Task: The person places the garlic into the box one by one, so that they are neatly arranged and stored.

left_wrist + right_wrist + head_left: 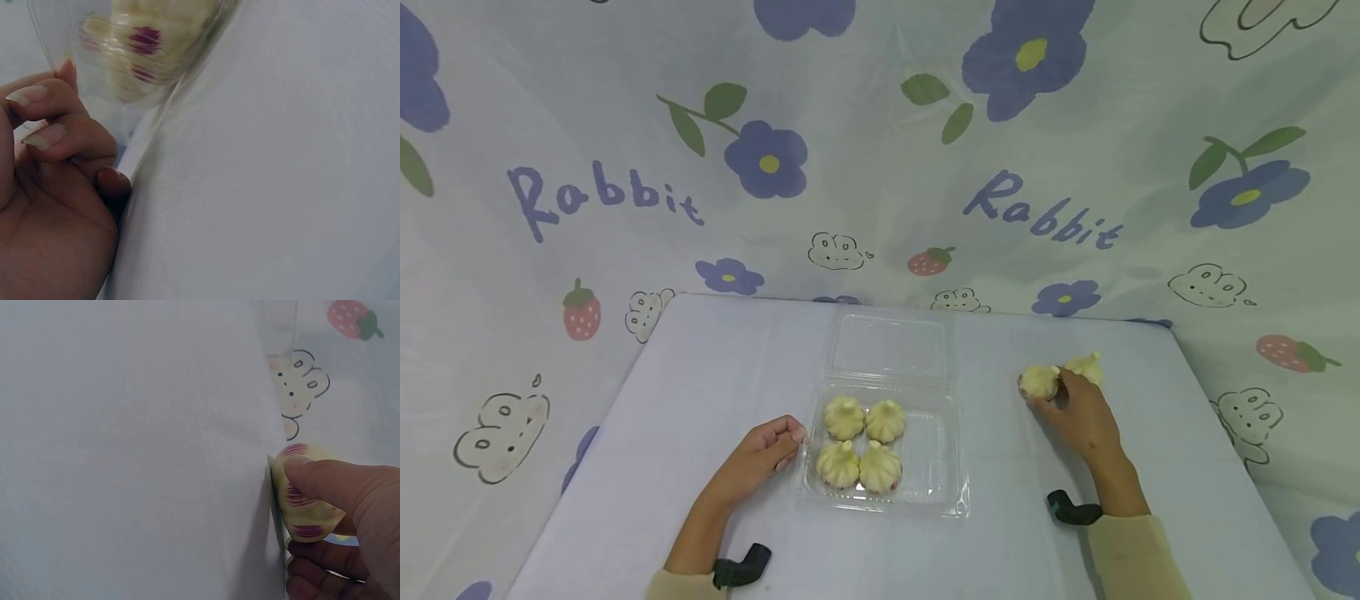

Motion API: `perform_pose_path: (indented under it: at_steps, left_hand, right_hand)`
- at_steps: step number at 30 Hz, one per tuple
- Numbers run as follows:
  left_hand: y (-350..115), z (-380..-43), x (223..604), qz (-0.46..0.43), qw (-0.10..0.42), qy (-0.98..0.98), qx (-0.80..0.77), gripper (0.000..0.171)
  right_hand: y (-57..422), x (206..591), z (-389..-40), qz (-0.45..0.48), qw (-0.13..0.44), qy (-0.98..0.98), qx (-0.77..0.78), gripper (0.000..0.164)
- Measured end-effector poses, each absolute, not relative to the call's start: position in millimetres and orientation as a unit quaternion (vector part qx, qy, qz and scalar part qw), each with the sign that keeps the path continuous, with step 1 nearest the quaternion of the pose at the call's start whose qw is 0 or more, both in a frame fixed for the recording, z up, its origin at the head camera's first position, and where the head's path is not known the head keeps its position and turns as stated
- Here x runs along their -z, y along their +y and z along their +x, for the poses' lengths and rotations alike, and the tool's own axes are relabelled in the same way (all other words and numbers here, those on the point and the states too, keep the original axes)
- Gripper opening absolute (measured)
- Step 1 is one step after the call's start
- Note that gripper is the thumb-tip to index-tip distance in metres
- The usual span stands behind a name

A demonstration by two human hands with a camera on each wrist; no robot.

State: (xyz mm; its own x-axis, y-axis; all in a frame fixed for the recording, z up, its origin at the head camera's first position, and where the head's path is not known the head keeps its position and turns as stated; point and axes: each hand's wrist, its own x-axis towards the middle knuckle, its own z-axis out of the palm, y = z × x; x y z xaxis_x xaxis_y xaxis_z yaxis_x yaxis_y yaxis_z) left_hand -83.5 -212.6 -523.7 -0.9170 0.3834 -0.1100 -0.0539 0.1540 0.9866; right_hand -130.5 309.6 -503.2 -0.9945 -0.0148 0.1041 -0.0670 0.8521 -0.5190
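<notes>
A clear plastic clamshell box [932,450] lies with its lid [891,346] folded back on the white table. Several pale yellow garlic bulbs [844,418], purple-streaked where their sides show, sit in the left part of its base. My left hand [767,454] is at the box's left edge, its fingers bent and pinching the rim. Off to the right, my right hand [1086,417] grips a garlic bulb [1037,382] between thumb and fingers, close to the tabletop. Another garlic bulb [1086,367] is just behind that hand, partly hidden by it.
The white-covered table [700,367] ends at the back against a patterned curtain [880,167] with flowers and rabbits. Black wrist-worn devices are on both wrists, the left one [742,567] and the right one [1072,508].
</notes>
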Motion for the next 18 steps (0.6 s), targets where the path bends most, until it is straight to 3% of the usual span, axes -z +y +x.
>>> perform_pose_path:
  at_steps: [18]
  left_hand:
    - [-211.3,-83.2,521.4,0.096,0.176,0.742,-0.64,0.027]
  right_hand:
    - [306.8,502.2,-125.2,0.011,0.04,-0.96,-0.277,0.069]
